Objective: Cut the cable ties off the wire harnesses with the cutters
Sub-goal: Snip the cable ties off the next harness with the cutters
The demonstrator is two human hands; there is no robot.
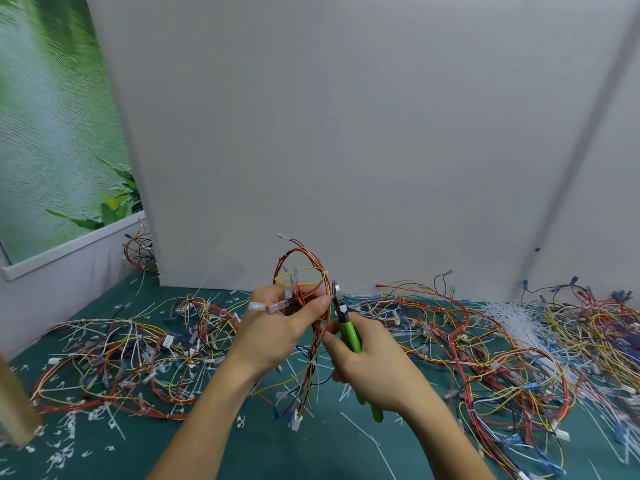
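Two hands: both are working above the dark green mat (311, 452).
Left hand (277, 327): is gripping one looped harness of red, orange and yellow wires (304, 282), fingers curled round it, lifting it off the mat.
Right hand (374, 365): is clasping one pair of green-handled steel cutters (348, 332), tips pointing up just beside the loop.
Two piles of tangled wire harnesses: left heap (121, 362) and right heap (502, 341) are flanking the hands.
Scraps: cut white cable ties (356, 431) are lying scattered, too many to count.
Backdrop: one grey upright board (346, 133) is standing behind.

Loose harnesses (485, 341) flanking bare mat (259, 445)
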